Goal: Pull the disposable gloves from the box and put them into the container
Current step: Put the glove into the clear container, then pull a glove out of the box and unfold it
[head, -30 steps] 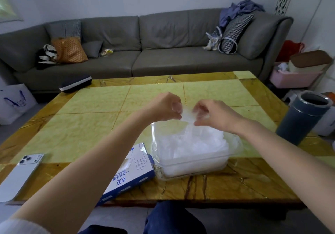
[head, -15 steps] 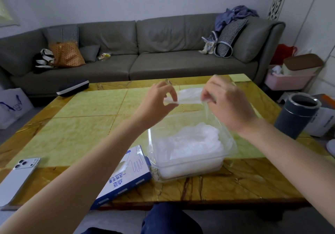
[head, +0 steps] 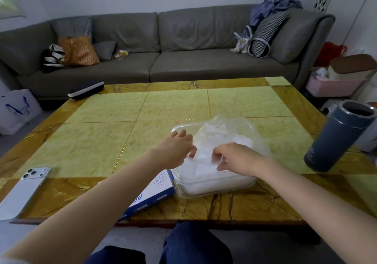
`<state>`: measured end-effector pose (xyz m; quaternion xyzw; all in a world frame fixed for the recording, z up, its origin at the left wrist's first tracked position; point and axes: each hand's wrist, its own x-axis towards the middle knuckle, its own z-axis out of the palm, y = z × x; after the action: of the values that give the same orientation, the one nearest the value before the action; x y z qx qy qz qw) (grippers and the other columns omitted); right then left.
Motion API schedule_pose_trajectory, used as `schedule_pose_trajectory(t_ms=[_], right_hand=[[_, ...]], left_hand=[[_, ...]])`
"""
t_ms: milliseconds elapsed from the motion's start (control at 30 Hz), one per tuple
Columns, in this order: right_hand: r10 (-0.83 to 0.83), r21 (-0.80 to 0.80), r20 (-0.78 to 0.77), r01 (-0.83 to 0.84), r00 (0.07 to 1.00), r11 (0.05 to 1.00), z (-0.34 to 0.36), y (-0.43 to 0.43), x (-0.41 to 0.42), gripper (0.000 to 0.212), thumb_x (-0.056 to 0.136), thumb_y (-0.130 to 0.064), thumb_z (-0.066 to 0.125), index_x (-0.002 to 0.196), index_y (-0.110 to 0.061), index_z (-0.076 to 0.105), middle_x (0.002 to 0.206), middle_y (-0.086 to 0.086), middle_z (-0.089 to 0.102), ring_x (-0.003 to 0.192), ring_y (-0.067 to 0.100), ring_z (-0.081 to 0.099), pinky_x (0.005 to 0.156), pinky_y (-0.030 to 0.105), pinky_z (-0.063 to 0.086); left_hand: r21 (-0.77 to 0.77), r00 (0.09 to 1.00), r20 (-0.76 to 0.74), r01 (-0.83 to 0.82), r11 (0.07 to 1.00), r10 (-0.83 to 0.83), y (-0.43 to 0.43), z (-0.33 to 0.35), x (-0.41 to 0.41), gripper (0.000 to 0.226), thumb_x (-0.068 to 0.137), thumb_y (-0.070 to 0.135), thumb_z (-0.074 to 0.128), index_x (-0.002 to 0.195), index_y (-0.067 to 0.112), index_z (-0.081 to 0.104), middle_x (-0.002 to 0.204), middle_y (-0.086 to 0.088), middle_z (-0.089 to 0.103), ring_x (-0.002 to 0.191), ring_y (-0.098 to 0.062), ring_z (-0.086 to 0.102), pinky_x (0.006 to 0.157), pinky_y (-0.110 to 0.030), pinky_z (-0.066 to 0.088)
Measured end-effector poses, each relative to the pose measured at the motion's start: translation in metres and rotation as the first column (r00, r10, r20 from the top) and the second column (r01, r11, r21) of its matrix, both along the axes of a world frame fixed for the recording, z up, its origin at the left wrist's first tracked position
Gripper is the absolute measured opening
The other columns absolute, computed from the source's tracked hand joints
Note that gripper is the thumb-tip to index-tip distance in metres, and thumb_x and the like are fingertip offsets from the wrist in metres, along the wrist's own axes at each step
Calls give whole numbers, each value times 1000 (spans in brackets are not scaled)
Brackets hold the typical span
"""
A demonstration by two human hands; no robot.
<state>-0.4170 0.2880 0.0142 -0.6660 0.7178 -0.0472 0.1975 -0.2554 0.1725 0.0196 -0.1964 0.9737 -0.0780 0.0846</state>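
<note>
Two bare hands are shown, the left hand (head: 177, 149) and the right hand (head: 239, 158), each followed by a forearm left uncovered as far as the lower edge of the view. A sliver of pale sleeve (head: 7, 261) is glimpsed at the bottom left corner, on the left arm. Dark navy trousers (head: 193, 243) are worn, softly creased over both legs.
</note>
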Motion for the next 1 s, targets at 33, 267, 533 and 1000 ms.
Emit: schedule_pose_trajectory(t_ms=[33, 267, 533, 1000], right_hand=[[-3, 103, 43, -1, 999, 995, 3, -2, -1, 30, 90, -30, 62, 118, -18, 58, 116, -6, 58, 109, 14, 55, 82, 22, 41], [-87, -349, 48, 98, 995, 932, 20, -9, -3, 14, 93, -26, 58, 101, -20, 67, 94, -8, 68, 76, 9, 61, 77, 28, 50], [91, 79, -282, -71, 955, 994, -21, -31, -21, 43, 87, -26, 64, 128, -28, 52, 133, -5, 53, 119, 18, 51, 92, 33, 42], [111, 325, -299, -8, 948, 946, -33, -38, -43, 52, 87, -23, 60, 136, -26, 45, 138, 0, 47, 121, 22, 49, 92, 26, 41]], left_hand=[[-10, 998, 57, 7, 1000, -6, -1, -2, -1, 37, 94, 8, 44, 117, 32, 58, 131, 3, 46, 121, -18, 34, 103, -30, 27], [61, 950, -262, -160, 985, 170, 1, 6, -24, 33, 90, -1, 38, 110, 16, 58, 118, -3, 53, 111, -21, 45, 89, -28, 35], [196, 893, 403, -296, 935, 198, 13, -41, -49, 59, 98, 36, 44, 147, 11, 21, 147, -15, 26, 134, -33, 30, 104, -46, 34], [180, 852, 471, -348, 920, 230, 5, -47, -54, 84, 93, 20, 57, 151, 17, -3, 153, -13, 11, 132, -36, 36, 97, -41, 41]])
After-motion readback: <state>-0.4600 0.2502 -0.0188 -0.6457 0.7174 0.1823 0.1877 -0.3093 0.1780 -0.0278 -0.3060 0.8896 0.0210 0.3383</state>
